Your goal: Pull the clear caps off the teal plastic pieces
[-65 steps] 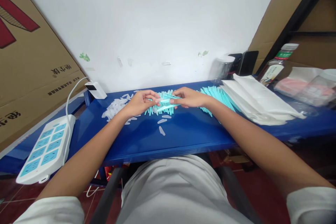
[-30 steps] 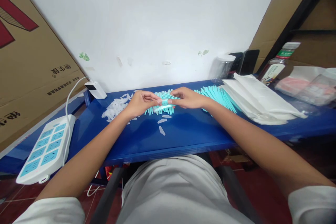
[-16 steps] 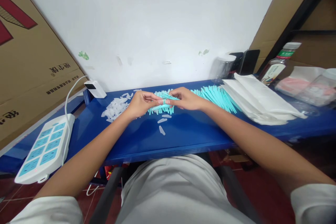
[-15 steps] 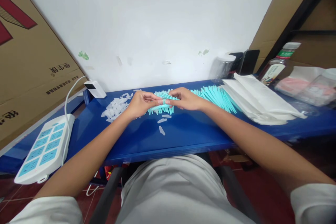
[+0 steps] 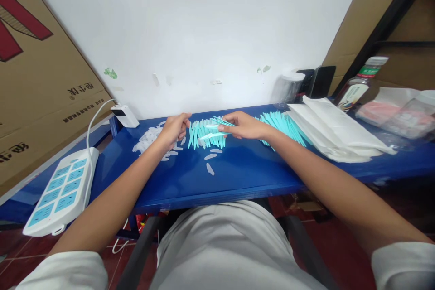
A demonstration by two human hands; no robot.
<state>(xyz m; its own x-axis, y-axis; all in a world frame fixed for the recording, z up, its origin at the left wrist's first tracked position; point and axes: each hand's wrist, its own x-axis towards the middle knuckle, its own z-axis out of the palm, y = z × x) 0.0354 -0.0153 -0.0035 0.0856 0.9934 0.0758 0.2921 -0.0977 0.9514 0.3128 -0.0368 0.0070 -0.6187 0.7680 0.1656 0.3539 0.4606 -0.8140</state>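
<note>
Hands over a blue worktop (image 5: 244,167): right hand (image 5: 243,126) pinches teal sticks (image 5: 217,134), long axes pointing leftward; left hand (image 5: 173,130), nearer the clear caps (image 5: 146,140), curls there, grip unclear.

A white plastic power strip with blue sockets (image 5: 59,190) lay left of the blue metal table (image 5: 238,176), below a brown cardboard box (image 5: 34,81), while stacked white plastic bags (image 5: 335,129) sat right.

We are in a small hand-assembly workshop. A blue bench (image 5: 244,176) stands against a bare white wall (image 5: 204,31), and a printed cardboard carton (image 5: 37,68) leans past its left end. Teal sticks (image 5: 204,133) and clear caps (image 5: 146,138) lie in bulk along its back edge. White bags (image 5: 336,131) are stacked at its right end.
</note>
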